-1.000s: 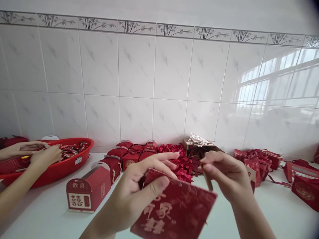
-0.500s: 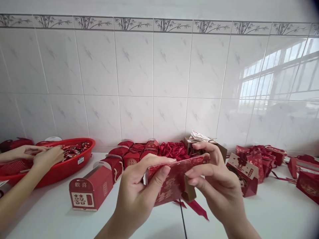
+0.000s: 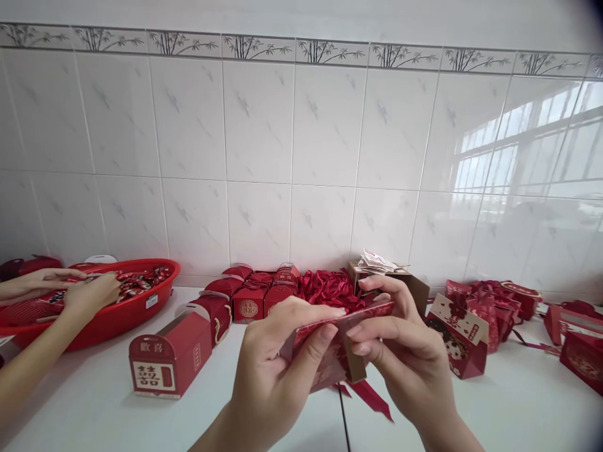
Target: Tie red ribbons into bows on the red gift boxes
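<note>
Between my two hands is a red patterned cardboard gift box (image 3: 330,361), partly folded, with a brown inner side showing along its right edge. My left hand (image 3: 277,358) pinches its left side, thumb on the near face and fingers over the top. My right hand (image 3: 405,339) grips the right edge between thumb and fingertips, its upper fingers curled above. A dark red ribbon (image 3: 372,402) hangs below the box. Left of my hands stands a long red box (image 3: 172,358) with a rounded end and gold-white lettering panel.
Another person's hands (image 3: 92,295) work over a red plastic basket (image 3: 157,304) of wrapped sweets at left. Several small red boxes (image 3: 249,301), a heap of red ribbon (image 3: 330,285) and a cardboard box (image 3: 417,289) line the wall. Printed gift boxes (image 3: 464,333) stand at right.
The box in my hands has turned, so its printed face shows less and its right edge folds more toward me. Both hands have drawn slightly closer together.
</note>
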### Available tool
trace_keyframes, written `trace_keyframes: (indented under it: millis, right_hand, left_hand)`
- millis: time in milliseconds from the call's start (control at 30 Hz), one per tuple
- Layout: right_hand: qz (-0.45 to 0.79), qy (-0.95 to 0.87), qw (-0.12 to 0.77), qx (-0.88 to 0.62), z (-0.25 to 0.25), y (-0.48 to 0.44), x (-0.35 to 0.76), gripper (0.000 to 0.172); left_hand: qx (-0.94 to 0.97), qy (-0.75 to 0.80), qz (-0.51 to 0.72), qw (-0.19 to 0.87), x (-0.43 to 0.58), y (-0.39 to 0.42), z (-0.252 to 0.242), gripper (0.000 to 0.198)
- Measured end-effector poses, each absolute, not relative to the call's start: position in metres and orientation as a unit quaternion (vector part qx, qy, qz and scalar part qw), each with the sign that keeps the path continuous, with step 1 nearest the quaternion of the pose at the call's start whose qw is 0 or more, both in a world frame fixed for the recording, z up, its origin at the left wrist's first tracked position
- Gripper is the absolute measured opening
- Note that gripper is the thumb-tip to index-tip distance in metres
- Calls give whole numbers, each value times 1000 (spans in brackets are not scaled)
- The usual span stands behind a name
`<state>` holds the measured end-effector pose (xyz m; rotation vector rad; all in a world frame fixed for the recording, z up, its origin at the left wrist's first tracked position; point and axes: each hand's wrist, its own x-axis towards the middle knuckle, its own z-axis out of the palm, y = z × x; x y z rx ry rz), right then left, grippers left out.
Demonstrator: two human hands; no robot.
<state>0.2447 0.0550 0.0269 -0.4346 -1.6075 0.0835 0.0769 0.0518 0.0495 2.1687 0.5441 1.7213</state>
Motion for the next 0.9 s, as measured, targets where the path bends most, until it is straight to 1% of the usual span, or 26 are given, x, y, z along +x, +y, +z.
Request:
trace_keyframes:
  millis: [333, 500, 533, 567, 633, 667, 700, 733, 800, 833, 900]
  right_hand:
    - [33, -711, 681, -172, 29, 57, 248, 14]
    - [-2, -701, 694, -160, 27, 59, 246, 18]
    - [-12, -689, 706, -162, 26, 59, 245, 21]
    - [-16, -672, 722, -164, 25, 60, 244, 30]
    - [11, -636, 751, -176, 24, 60, 241, 58]
    - [43, -629, 754, -185, 24, 59, 240, 67]
    - [79, -629, 749, -194, 24, 59, 239, 66]
    - [109, -634, 739, -201, 24, 58, 238, 55]
    - [141, -639, 727, -209, 25, 56, 238, 26]
    - [146, -635, 730, -208, 26, 55, 237, 19]
    - [152, -620, 741, -207, 27, 54, 237, 19]
  left_hand:
    - [765, 176, 603, 142, 75, 49, 50, 19]
    - [772, 161, 600, 137, 78, 46, 49, 20]
    - [773, 156, 599, 137, 78, 46, 48, 21]
    - [775, 147, 599, 137, 79, 47, 48, 23]
    - [781, 116, 599, 135, 79, 50, 46, 26]
    - [783, 99, 599, 131, 78, 52, 45, 27]
    - [785, 85, 601, 125, 78, 55, 44, 28]
    - [785, 76, 603, 119, 78, 56, 43, 27]
    - [788, 77, 600, 118, 80, 58, 39, 25]
    - [789, 89, 593, 133, 81, 59, 37, 25]
    - [782, 129, 583, 180, 87, 57, 31, 37]
